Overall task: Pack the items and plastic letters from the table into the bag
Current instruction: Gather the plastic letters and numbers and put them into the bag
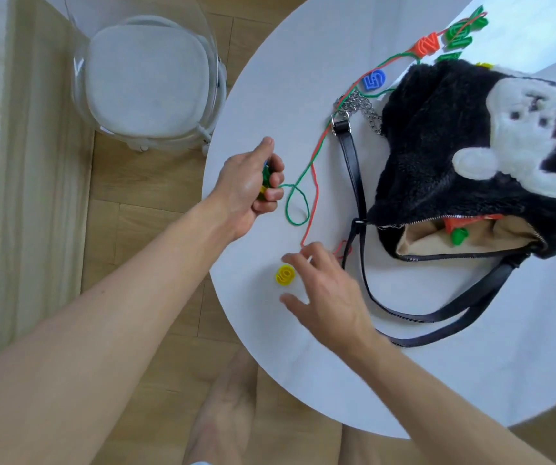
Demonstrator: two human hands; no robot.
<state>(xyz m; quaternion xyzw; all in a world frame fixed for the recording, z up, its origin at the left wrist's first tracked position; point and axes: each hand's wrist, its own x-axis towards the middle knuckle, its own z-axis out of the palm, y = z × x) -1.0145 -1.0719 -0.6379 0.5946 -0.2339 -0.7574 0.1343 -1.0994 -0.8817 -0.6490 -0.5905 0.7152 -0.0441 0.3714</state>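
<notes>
Bag lies flat, zippered mouth facing person.

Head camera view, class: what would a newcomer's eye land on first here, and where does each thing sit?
First, the black furry bag with a white plush figure, lying on the right of the round white table, its zip open and coloured pieces inside. Next, the left hand closed around green and yellow plastic pieces near the table's left edge, and the right hand spread open beside a yellow letter. Green and red cords trail between the hands toward more letters at the far side.
</notes>
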